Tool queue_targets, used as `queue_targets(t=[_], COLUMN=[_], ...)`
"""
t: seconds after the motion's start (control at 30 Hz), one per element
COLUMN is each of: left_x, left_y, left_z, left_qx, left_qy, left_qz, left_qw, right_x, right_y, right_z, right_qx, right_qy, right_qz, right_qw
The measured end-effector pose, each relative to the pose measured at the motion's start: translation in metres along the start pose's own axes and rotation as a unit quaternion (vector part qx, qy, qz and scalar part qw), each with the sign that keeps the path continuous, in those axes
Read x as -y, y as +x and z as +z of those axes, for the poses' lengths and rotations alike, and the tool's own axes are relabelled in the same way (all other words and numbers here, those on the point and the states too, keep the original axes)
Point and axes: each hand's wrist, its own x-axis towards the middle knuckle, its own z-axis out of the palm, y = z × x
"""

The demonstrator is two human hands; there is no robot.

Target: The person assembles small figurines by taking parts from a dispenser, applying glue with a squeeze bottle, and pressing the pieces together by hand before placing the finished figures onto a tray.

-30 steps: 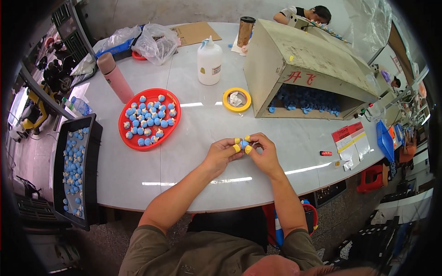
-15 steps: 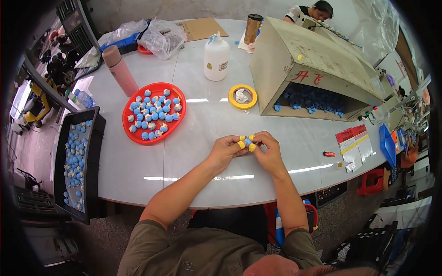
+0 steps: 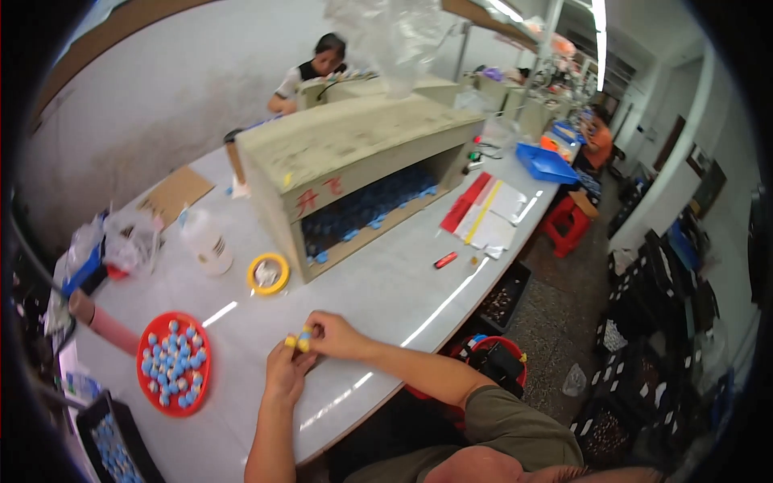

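Observation:
Over the near part of the table, my left hand (image 3: 287,372) and my right hand (image 3: 336,335) meet, fingertips pinched together. Between them sits a small blue piece (image 3: 305,336), mostly covered by the fingers. Yellow wraps (image 3: 291,341) cover several fingertips. To the left of my hands, a round red plate (image 3: 208,362) holds many small blue balls with pale star-shaped bits on them. Beyond the hands stands a beige metal box (image 3: 354,145), its open front showing a heap of blue pieces.
A yellow tape roll (image 3: 253,278), a white squeeze bottle (image 3: 205,241) and a pink flask (image 3: 109,328) stand left. A black tray (image 3: 133,431) of blue balls sits lower left. Right are papers (image 3: 487,209), a small red stick (image 3: 445,260) and a red stool (image 3: 564,225). A person (image 3: 308,76) sits opposite.
The view has swung to the right, so the table and its things appear shifted left and tilted. My hands remain together on the small blue piece.

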Motion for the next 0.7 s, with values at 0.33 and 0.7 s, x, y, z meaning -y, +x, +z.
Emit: queue_targets(t=[0.33,0.7], left_x=[0.012,0.014], left_y=[0.009,0.012], left_z=[0.005,0.006], left_qx=[0.011,-0.017], left_qy=[-0.021,-0.001], left_qz=[0.057,0.077], left_qw=[0.998,0.997], right_x=[0.006,0.015], right_y=[-0.003,-0.012], right_z=[-0.006,0.016], right_qx=[0.002,-0.100], right_qy=[-0.029,-0.108], right_qz=[0.103,0.065], right_qw=[0.994,0.987])
